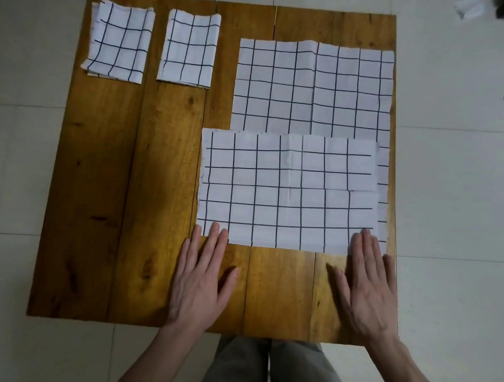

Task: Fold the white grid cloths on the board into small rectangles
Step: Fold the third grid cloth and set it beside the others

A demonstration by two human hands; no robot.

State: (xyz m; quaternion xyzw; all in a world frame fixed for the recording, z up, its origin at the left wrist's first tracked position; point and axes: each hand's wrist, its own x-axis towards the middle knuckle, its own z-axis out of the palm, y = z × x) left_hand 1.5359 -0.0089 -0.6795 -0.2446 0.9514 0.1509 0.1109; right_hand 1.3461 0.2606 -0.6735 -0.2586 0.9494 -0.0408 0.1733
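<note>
While the near cloth (288,189) lies half-folded at the surface's (115,185) right front, the left hand (200,278) and right hand (368,285) rest flat, fingers straight, on its near corners (two cloths already finished); pinch both corners evenly, match edges, then crease.

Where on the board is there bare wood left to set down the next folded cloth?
Bare wood runs down the board's left half, below the two folded cloths and left of the half-folded cloth. A narrower strip lies between both hands. The right half is crowded: that cloth overlaps the open cloth.
</note>
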